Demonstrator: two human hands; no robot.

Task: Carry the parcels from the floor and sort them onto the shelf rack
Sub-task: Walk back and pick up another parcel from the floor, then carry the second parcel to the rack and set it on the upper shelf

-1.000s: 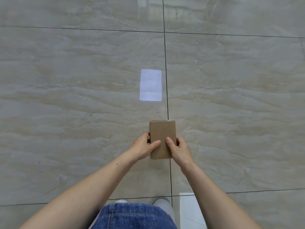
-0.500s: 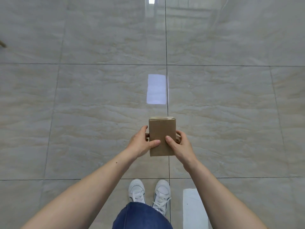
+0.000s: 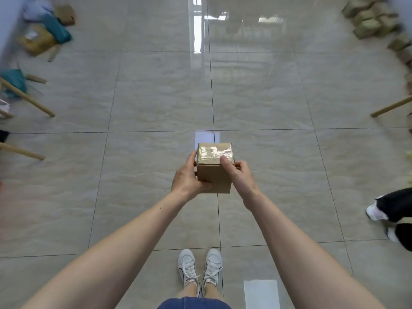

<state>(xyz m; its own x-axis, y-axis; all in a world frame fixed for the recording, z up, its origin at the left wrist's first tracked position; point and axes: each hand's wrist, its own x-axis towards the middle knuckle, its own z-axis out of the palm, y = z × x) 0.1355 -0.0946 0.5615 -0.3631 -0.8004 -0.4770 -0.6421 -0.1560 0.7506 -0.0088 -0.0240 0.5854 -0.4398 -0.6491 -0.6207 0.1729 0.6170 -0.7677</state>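
Observation:
A small brown cardboard parcel [image 3: 213, 175] with shiny clear tape across its top is held in front of me, above the tiled floor. My left hand [image 3: 187, 178] grips its left side and lower edge. My right hand [image 3: 237, 177] grips its right side, thumb resting on the taped top. More brown parcels [image 3: 370, 18] lie piled on the floor at the far right. No shelf rack is visible.
Wooden furniture legs [image 3: 26, 98] and bags and a box [image 3: 44, 30] stand at the left. Another wooden leg [image 3: 390, 107] juts in at the right. Another person's legs and white shoe [image 3: 388, 210] are at the right edge. My white shoes [image 3: 200, 269] are below.
The view has tilted up, bringing the room's sides and the far parcels into sight. The parcel has tipped so its taped top now shows; both hands still hold it.

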